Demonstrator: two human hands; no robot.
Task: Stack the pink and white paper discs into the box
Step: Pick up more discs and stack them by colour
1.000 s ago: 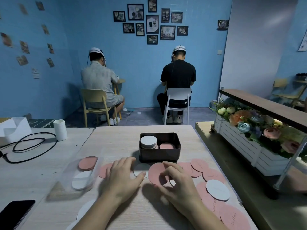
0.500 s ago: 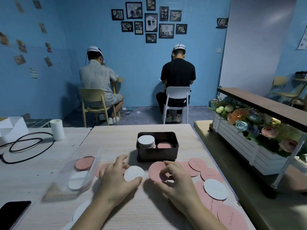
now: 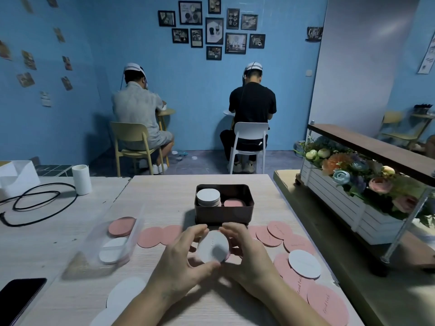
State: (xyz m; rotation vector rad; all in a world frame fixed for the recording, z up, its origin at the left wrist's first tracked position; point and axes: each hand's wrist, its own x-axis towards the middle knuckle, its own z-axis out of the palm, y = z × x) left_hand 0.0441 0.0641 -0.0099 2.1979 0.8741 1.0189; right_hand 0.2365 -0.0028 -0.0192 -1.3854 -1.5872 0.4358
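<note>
1. Left hand (image 3: 183, 262) grips the left edge of a white disc (image 3: 213, 247), held just in front of the box (image 3: 223, 214).
2. Right hand (image 3: 247, 260) pinches the disc's opposite edge.
3. Next, probably: lift it over the front wall onto the white stack (image 3: 208, 196) inside, at left.

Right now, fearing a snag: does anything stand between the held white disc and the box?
Nothing visible does. The left hand and right hand hold the white disc just before the open-topped box; only its near wall rises between.
</note>
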